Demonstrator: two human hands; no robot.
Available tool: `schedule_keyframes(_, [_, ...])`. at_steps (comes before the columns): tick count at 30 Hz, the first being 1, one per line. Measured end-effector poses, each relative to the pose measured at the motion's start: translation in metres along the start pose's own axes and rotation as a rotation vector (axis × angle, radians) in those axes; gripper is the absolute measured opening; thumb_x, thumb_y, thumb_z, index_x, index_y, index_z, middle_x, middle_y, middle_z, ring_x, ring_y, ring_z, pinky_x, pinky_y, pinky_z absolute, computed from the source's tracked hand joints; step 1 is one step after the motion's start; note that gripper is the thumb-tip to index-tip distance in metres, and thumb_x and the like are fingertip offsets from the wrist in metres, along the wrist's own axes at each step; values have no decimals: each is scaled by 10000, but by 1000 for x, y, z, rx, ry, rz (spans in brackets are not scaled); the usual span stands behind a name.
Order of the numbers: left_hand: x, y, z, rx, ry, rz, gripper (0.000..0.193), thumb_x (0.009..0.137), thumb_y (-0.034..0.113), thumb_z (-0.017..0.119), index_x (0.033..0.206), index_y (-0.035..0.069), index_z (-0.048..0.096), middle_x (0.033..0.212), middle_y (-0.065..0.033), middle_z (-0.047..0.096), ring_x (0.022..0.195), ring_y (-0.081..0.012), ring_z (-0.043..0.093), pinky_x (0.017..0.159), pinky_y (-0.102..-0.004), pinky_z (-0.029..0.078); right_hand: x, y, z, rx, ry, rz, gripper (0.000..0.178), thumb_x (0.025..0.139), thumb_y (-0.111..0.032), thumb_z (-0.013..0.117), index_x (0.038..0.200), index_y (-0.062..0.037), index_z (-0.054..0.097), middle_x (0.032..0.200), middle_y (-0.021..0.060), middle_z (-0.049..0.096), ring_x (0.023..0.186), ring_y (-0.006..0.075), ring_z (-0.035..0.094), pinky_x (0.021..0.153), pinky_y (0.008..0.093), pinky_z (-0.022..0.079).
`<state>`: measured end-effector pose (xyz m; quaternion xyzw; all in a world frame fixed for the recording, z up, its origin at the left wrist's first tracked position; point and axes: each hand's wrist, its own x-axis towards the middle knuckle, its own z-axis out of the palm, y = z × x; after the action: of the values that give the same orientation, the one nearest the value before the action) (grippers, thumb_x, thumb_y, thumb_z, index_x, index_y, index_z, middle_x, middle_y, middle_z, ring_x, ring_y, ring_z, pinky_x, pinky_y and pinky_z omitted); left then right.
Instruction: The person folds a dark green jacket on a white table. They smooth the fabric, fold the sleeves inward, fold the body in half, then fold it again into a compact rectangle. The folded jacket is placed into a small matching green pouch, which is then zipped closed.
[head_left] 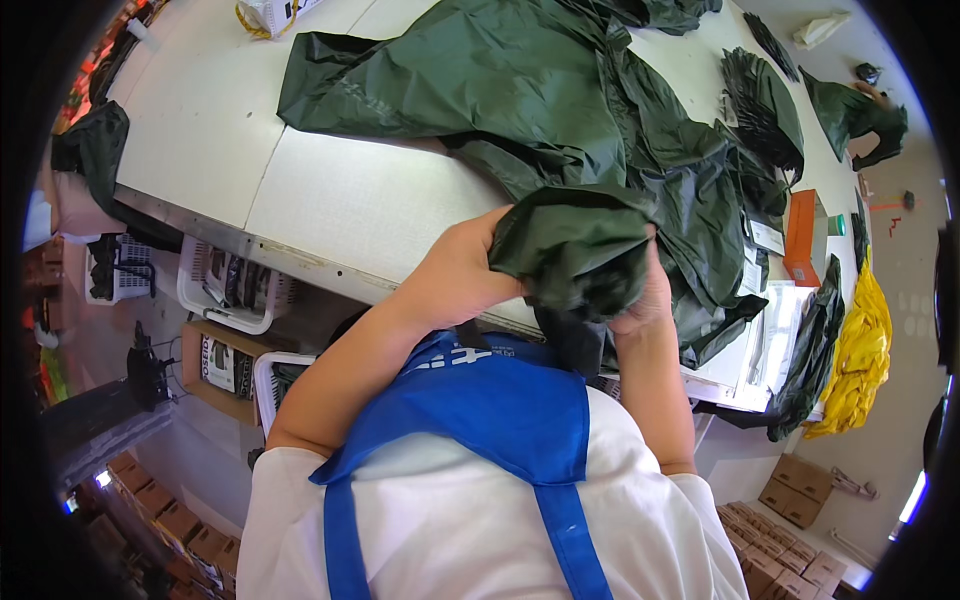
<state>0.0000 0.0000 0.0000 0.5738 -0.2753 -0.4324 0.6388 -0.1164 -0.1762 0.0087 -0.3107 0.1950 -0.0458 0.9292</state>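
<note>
A bunched, shiny dark green piece of a raincoat [575, 245] is held up in front of me at the near edge of the table. On its left side, my left hand [468, 262] grips it, with the fingertips hidden behind the fabric. My right hand [645, 292] closes on its right side, and its fingers are partly covered by the folds. More dark green fabric [450, 85] lies spread and wrinkled across the table beyond my hands. I cannot tell whether the bunched piece is joined to it.
The white table [330, 200] has a metal edge. White baskets [235, 285] and a cardboard box [225, 365] sit below its left side. On the right are an orange box [803, 238] and hanging yellow fabric [857, 350]. Another person's arm [80, 205] shows at far left.
</note>
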Motion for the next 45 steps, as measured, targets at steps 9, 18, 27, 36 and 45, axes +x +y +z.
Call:
schedule_keyframes(9, [-9, -9, 15, 925, 104, 765, 371, 696, 13, 669, 1044, 144, 671, 923, -151, 535, 761, -337, 570, 673, -390, 499, 39, 42, -16, -934, 381, -648, 174, 648, 47, 560, 819, 19, 574, 731, 61, 541, 671, 122, 489, 632, 239, 412])
schedule_keyframes(18, [-91, -82, -142, 1312, 481, -540, 303, 749, 25, 562, 1034, 35, 665, 1110, -230, 577, 1014, -377, 580, 883, -423, 468, 24, 35, -14, -1364, 106, -393, 246, 758, -151, 752, 960, -60, 645, 911, 110, 665, 645, 196, 589, 615, 290, 492])
schedule_keyframes(27, [-6, -62, -165, -285, 633, -43, 491, 910, 174, 567, 1341, 1, 407, 1265, -143, 540, 1141, -249, 536, 985, -394, 437, 103, 17, -103, -1875, 387, -200, 702, 753, -511, 684, 1265, -71, 494, 1154, 163, 563, 987, 334, 601, 829, 417, 488])
schedule_keyframes(36, [148, -151, -211, -1103, 885, -144, 577, 827, 107, 685, 1286, 90, 336, 1262, -126, 431, 1025, -270, 512, 746, -412, 512, 84, 31, -96, -2101, 375, -149, 558, 753, -378, 716, 1178, -89, 498, 988, 163, 639, 891, 349, 634, 736, 430, 513])
schedule_keyframes(45, [142, 73, -203, -24, 739, 624, 534, 841, 22, 607, 1316, 114, 381, 1172, -86, 568, 999, -202, 601, 684, -320, 517, 28, -27, -74, -1430, -11, -388, 94, 817, -25, 629, 910, -26, 647, 764, 118, 657, 684, 216, 635, 604, 306, 486])
